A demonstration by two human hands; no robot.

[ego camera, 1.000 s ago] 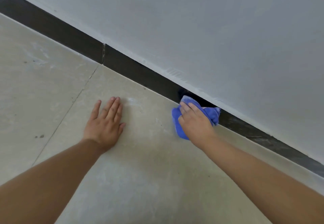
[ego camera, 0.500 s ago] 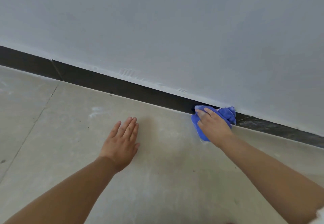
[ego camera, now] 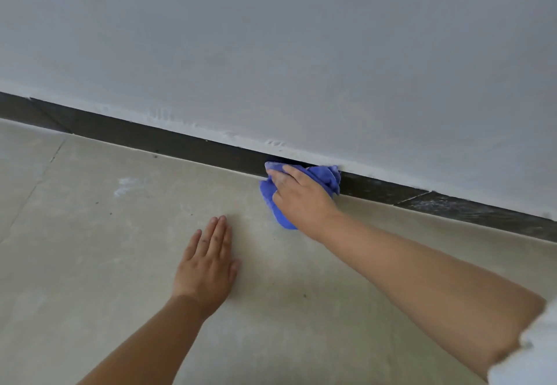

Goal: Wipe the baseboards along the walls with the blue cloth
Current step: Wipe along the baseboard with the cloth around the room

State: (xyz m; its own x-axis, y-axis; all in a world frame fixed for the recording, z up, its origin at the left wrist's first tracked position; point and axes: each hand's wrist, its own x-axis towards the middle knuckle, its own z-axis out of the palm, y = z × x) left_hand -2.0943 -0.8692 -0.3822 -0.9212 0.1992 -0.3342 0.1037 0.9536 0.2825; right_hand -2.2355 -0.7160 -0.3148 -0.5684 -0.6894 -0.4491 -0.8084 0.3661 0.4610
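A dark baseboard [ego camera: 168, 140] runs along the foot of the grey wall, sloping down to the right. My right hand [ego camera: 301, 197] presses a bunched blue cloth [ego camera: 327, 175] against the baseboard near the middle of the view; the cloth also spills onto the floor below my fingers. The baseboard to the right of the cloth [ego camera: 470, 209] looks dusty and streaked. Palm down on the beige floor tile, my left hand [ego camera: 206, 264] lies flat with fingers together, holding nothing, a short way in front of the cloth.
The grey wall [ego camera: 301, 53] fills the upper half. Beige floor tiles [ego camera: 90, 249] with a grout line at the left carry a white smear [ego camera: 128, 187] and small dark specks. A white sleeve edge [ego camera: 533, 354] shows at the lower right.
The view has swung so the baseboard lies flatter. My right hand has slid the cloth rightward along the baseboard, and my left hand has shifted to the right on the floor.
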